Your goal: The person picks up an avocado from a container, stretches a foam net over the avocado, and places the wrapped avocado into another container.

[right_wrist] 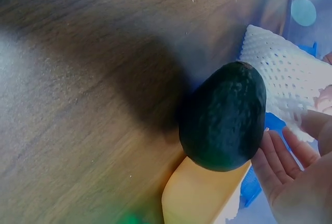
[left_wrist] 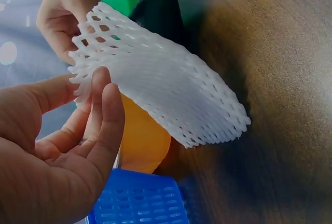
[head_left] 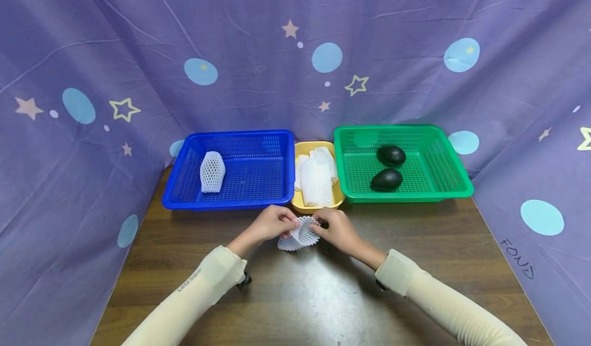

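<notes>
A white foam fruit net is stretched between both hands, over the wooden table in front of the yellow tray. My left hand pinches its toothed rim between thumb and fingers, as the left wrist view shows. On the opposite side of the rim, my right hand pinches it with thumb and forefinger. A dark green avocado is by the right hand, its side against the lower fingers; from the head only a dark sliver of it shows beneath that hand. The net's mouth gapes, its far end hanging loose.
Behind the hands, a yellow tray holds several flat foam nets. To its left, a blue basket contains a net-wrapped fruit. At right, a green basket holds two avocados. A purple curtain surrounds the table.
</notes>
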A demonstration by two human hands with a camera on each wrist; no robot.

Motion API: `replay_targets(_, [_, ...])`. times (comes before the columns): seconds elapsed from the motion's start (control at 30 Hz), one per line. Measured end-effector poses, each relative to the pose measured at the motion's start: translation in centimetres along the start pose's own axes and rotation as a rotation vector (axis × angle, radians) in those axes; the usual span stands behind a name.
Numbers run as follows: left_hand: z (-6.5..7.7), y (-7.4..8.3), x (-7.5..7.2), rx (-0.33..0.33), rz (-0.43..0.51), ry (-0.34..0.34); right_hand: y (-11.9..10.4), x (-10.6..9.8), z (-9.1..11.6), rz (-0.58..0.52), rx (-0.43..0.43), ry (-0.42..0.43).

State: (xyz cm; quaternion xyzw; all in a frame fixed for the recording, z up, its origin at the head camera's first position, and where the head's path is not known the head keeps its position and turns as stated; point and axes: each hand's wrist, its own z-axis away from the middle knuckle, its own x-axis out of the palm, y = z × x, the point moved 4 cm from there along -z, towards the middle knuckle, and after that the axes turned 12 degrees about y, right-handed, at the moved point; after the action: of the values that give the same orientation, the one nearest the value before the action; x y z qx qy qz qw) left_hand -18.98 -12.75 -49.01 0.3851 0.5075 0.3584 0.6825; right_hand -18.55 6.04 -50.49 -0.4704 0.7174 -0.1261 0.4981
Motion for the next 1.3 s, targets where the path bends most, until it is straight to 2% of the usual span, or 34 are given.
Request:
replay_targets(0.23, [-0.2,0.0,0.2,-0.058,0.011,0.038,0.1,-1.0,0.0,-0.05,0.017,0.024])
replay_targets(0.4, [-0.3,0.0,0.2,-0.056,0.019,0.044,0.4,-2.3,0.1,-0.067,0.126,0.05])
replay_targets(0.57, [-0.3,-0.1,0.3,-0.056,0.024,0.05,0.9,-3.4,0.8,-0.018,0.196,0.07])
replay_targets(0.7, [-0.4,-0.1,0.4,-0.065,0.024,0.055,1.2,-3.7,1.3,0.01,0.225,0.036])
replay_targets(1.0, [-0.7,-0.3,0.7,-0.088,0.012,0.039,2.2,-3.2,2.1,0.065,0.363,-0.117])
replay_targets(1.1, [-0.8,-0.5,0.8,-0.098,0.008,0.038,2.3,-2.8,2.6,0.097,0.376,-0.147])
replay_targets(1.3, [-0.9,-0.6,1.2,-0.11,0.026,0.025,2.3,-1.8,3.5,0.146,0.37,-0.147])
